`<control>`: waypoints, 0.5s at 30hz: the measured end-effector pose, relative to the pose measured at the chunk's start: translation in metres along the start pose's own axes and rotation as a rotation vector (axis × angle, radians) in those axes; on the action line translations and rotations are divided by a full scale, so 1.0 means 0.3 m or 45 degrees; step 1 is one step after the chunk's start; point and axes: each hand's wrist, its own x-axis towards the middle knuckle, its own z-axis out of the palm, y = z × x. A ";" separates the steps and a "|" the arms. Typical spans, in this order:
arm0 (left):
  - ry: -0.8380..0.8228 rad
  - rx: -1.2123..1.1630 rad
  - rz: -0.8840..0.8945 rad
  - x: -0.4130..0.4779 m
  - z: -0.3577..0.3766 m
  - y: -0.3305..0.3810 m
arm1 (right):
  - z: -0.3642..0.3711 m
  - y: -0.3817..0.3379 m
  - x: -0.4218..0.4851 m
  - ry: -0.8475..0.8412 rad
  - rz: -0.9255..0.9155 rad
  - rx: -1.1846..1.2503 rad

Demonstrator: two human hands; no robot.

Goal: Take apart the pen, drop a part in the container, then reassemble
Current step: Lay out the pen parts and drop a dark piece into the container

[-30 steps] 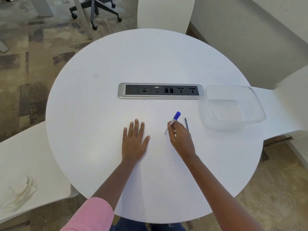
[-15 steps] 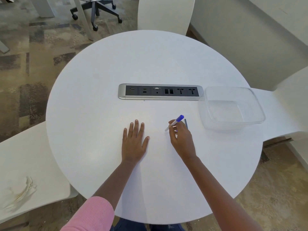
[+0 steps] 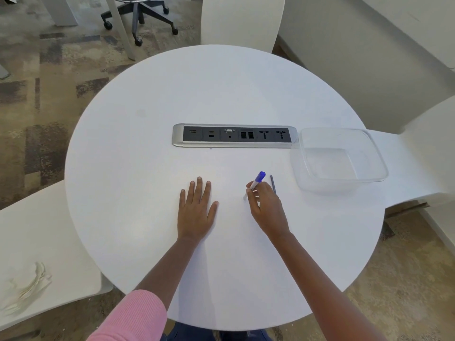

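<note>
My right hand pinches a pen with a clear barrel and a blue cap; the cap end tilts up and away to the right, the lower end near the table. A thin dark refill lies on the table just right of that hand, partly hidden behind it. My left hand rests flat on the white round table, palm down, fingers spread, holding nothing. A clear plastic container stands empty to the right of the pen.
A silver and black socket strip is set into the table's middle, touching the container's left rim. White chairs stand at the left, far side and right. An office chair base stands on the carpet beyond.
The pen in my right hand dipped flatter half a second ago and has tilted back up a little. My left hand has stayed flat in place.
</note>
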 end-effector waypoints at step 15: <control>-0.006 0.014 -0.004 -0.004 -0.016 0.006 | -0.116 -0.104 0.037 0.269 -0.180 0.126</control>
